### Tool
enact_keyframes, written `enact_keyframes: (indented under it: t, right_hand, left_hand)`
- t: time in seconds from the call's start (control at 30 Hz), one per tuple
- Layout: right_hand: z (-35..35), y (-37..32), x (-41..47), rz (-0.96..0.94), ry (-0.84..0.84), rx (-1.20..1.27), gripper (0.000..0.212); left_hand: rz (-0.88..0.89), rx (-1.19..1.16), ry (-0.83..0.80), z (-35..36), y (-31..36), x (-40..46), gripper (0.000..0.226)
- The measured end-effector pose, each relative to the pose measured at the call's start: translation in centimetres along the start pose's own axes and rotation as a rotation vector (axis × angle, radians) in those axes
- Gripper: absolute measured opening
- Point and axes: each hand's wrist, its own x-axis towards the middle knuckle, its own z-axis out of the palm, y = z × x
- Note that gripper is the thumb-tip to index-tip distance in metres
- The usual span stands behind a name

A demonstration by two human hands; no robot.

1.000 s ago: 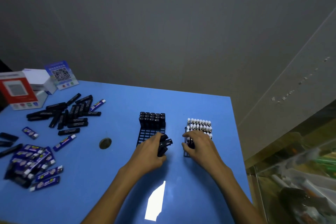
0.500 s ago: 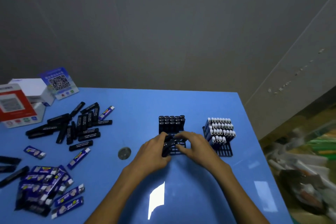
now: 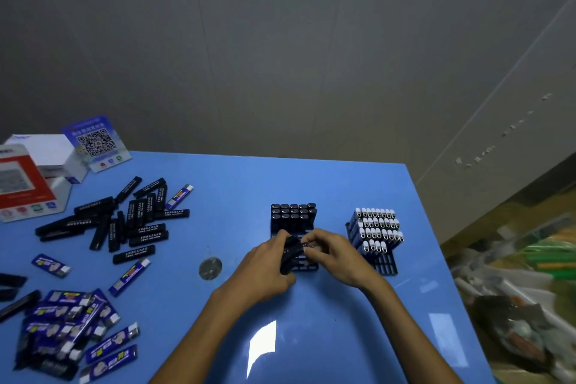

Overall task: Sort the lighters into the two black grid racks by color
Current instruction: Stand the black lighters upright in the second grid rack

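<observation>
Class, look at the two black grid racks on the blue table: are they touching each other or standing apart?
Apart. The head view shows a strip of blue table between the left rack and the right rack.

Blue table [image 3: 280, 178], two black grid racks [image 3: 307, 264]. Black lighters with white print [image 3: 138, 227]; blue lighters [image 3: 129, 277], white caps. Red-white box [image 3: 21, 184].

**A small shop or stockroom packing bench**

A glossy blue table [image 3: 218, 184] stands against a bare grey wall [image 3: 280, 40]. Lighters [image 3: 124, 221] lie on it in bulk, loose and in racks [image 3: 386, 265], as stock would. At the back left stand QR payment signs [image 3: 95, 142] and white boxes [image 3: 46, 153]. On the right, a clear bin [image 3: 514, 290] holds blurred packaged goods.
</observation>
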Motion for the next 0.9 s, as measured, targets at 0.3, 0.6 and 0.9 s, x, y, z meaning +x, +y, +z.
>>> enact_keyframes:
  t: [0.3, 0.6, 0.9]
  right_hand:
    - [-1.4, 0.3, 0.6, -0.006, -0.015, 0.194, 0.009]
    - [-3.0, 0.6, 0.8, -0.006, 0.079, 0.279, 0.008]
    - [-3.3, 1.4, 1.3, 0.008, 0.231, 0.121, 0.014]
  left_hand:
    - [-0.058, -0.083, -0.020, -0.1, -0.3, 0.2, 0.038]
    - [-0.085, -0.120, -0.011, 0.0, -1.0, 0.6, 0.043]
    - [-0.139, -0.097, 0.054, -0.1, -2.8, 0.5, 0.035]
